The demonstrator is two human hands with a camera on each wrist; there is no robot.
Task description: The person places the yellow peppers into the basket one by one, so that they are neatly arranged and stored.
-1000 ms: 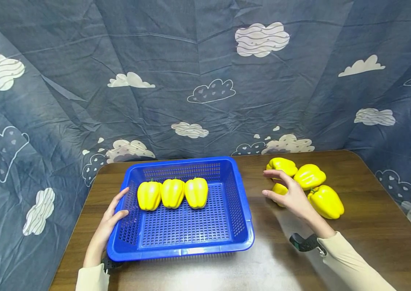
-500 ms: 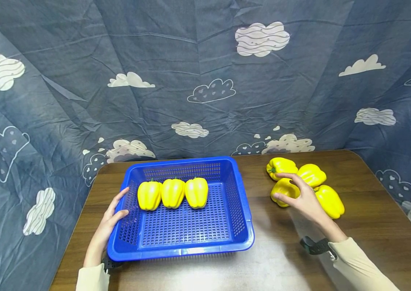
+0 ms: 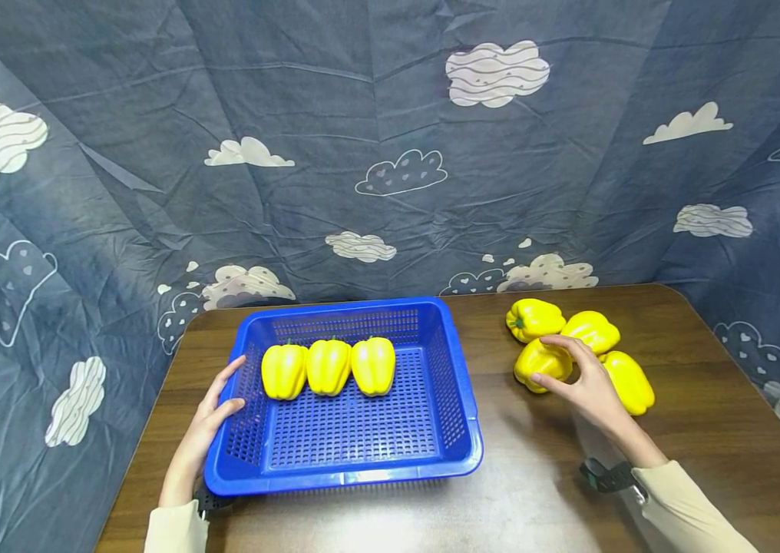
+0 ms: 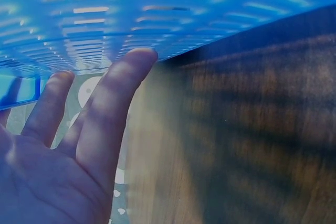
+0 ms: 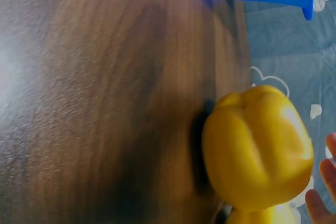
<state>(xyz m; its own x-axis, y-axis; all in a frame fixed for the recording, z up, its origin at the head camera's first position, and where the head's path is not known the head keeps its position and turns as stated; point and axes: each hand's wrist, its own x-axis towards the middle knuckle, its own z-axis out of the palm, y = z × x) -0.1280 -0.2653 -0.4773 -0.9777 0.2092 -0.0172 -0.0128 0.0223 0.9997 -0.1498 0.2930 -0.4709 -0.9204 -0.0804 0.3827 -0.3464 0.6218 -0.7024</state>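
Note:
My right hand is spread around the near left yellow bell pepper, thumb and forefinger on either side of it in the head view. In the right wrist view this bell pepper looms large, and a small gap separates it from the fingertips at the right edge. My left hand holds the left rim of the blue plastic basket, with fingertips lapping over it. Straight fingers lie against the slotted outer wall in the left wrist view. Three yellow bell peppers stand in a row inside.
Three more bell peppers lie behind and to the right of the right hand. Everything rests on a dark wooden table. A blue cloud-patterned curtain hangs along the table's back edge.
My right hand has drawn back to the right and slightly down, leaving more of the near left bell pepper showing, with thumb and forefinger settling around it. The left hand and basket stay put.

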